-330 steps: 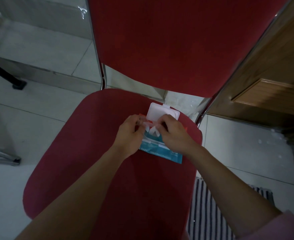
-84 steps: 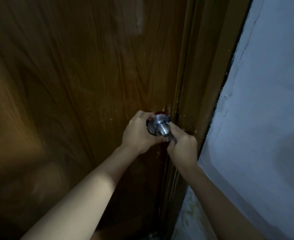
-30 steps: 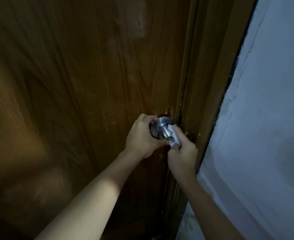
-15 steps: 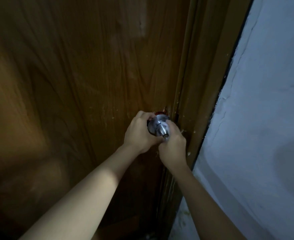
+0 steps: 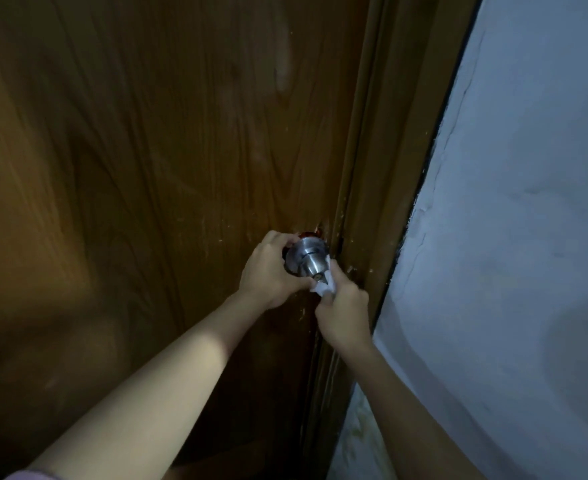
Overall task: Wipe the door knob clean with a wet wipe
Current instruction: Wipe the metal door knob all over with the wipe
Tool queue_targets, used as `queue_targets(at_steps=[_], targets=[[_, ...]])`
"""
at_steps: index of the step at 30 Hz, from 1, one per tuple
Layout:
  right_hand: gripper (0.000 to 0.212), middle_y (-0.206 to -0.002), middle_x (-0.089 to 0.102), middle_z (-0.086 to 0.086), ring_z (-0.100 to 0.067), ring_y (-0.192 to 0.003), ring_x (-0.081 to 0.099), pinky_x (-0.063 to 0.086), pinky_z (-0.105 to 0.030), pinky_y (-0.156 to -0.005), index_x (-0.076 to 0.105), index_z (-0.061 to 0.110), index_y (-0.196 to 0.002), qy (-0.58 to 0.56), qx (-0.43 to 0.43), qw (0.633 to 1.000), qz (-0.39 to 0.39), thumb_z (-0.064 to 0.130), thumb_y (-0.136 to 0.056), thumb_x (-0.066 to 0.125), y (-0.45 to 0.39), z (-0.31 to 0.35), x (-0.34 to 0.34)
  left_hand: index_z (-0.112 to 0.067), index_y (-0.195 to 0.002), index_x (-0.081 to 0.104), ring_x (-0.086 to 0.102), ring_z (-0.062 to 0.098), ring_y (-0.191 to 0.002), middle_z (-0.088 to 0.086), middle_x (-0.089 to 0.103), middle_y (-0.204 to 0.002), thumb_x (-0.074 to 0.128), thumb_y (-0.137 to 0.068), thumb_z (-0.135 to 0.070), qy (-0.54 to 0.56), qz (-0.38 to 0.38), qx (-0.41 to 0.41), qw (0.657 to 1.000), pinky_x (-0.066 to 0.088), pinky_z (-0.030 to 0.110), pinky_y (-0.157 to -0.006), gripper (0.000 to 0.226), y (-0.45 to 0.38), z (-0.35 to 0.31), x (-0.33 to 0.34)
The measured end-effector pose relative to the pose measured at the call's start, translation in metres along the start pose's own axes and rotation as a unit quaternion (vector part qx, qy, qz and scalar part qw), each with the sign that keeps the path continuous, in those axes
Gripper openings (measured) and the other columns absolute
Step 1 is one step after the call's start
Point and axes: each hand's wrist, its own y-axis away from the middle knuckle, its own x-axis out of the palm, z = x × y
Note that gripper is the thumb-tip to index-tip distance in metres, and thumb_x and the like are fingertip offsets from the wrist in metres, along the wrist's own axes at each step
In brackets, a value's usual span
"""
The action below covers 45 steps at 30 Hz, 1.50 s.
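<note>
Filling most of the dim view, a brown wooden door (image 5: 154,161) with a flowing grain pattern is seen from close up and from above. Along its right edge a wooden door frame (image 5: 386,188) runs from the top down to the lower middle, and beyond that a pale, roughly plastered wall (image 5: 521,237) takes up the right side, with a dark gap where plaster meets frame. Small pale flecks are scattered on the wood around the latch side.

Two bare forearms are stretched up from the bottom edge towards the door's right edge. The left hand (image 5: 268,271) is curled around the left side of the door knob (image 5: 309,259), fingers wrapped behind its wide part and thumb below, so the knob is grasped and steadied. The knob itself is a silver, shiny metal one, mounted on the door just beside the frame, with its narrower end pointing towards the camera and a keyhole visible on that end. A trace of red is seen at the door surface just behind the knob; what it belongs to cannot be made out in this light.

The right hand (image 5: 344,313) is held just below and to the right of the knob, clenched around a white wet wipe (image 5: 325,287). The wipe is bunched between the fingertips and thumb and is pressed against the lower right side of the knob's narrow end, touching the metal there.
</note>
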Motion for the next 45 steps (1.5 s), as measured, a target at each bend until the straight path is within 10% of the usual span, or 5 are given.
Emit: queue_targets(at_steps=[5,13,25,35,45], targets=[[0.031,-0.105,0.065,-0.001,-0.015,-0.089,0.065,0.059,-0.043,-0.072,0.052,0.024,-0.116,-0.126,-0.001,0.986,-0.105,0.008,-0.088,0.053,0.007,-0.009,-0.014,-0.018,-0.135,0.039,0.050,0.012,-0.101,-0.001,0.040,-0.128,0.077,-0.069,-0.024,0.074,0.075,-0.005,0.994,0.045,0.021,-0.075,0.076,0.011,0.001,-0.011],[0.026,-0.105,0.063,0.000,-0.005,-0.098,0.060,0.052,-0.021,-0.075,0.053,0.027,-0.106,-0.130,-0.105,0.985,-0.052,0.030,-0.082,0.062,0.015,0.008,0.007,-0.019,-0.114,0.058,0.062,-0.002,-0.095,-0.009,0.064,-0.105,0.057,-0.085,-0.021,0.350,-0.009,-0.046,0.936,0.049,0.010,-0.074,0.029,0.059,-0.017,-0.007],[0.053,-0.127,0.053,0.002,-0.008,-0.119,0.045,0.041,-0.032,-0.101,0.044,0.015,-0.132,-0.039,-0.090,0.991,-0.090,0.001,-0.083,0.059,0.003,-0.004,0.003,-0.016,-0.111,0.064,0.064,0.008,-0.093,-0.002,0.067,-0.104,0.064,-0.083,-0.021,0.200,-0.180,-0.050,0.962,0.052,0.021,-0.078,0.028,0.028,0.008,-0.009],[0.070,-0.137,0.051,-0.004,-0.019,-0.114,0.058,0.050,-0.040,-0.094,0.025,0.023,-0.141,-0.120,-0.007,0.990,-0.069,-0.013,-0.085,0.046,-0.001,-0.003,0.005,-0.019,-0.132,0.044,0.041,0.010,-0.123,0.000,0.049,-0.137,0.047,-0.092,-0.015,-0.070,-0.023,0.174,0.982,0.036,0.024,-0.101,0.040,0.015,0.013,0.026],[0.068,-0.133,0.055,-0.007,-0.003,-0.108,0.053,0.044,-0.002,-0.080,0.033,0.018,-0.138,-0.129,-0.002,0.989,-0.075,-0.015,-0.081,0.048,-0.007,-0.005,0.005,-0.005,-0.119,0.058,0.049,0.009,-0.101,0.012,0.067,-0.113,0.063,-0.080,-0.004,-0.051,-0.112,0.206,0.971,0.040,0.016,-0.091,0.039,0.026,0.031,0.037]])
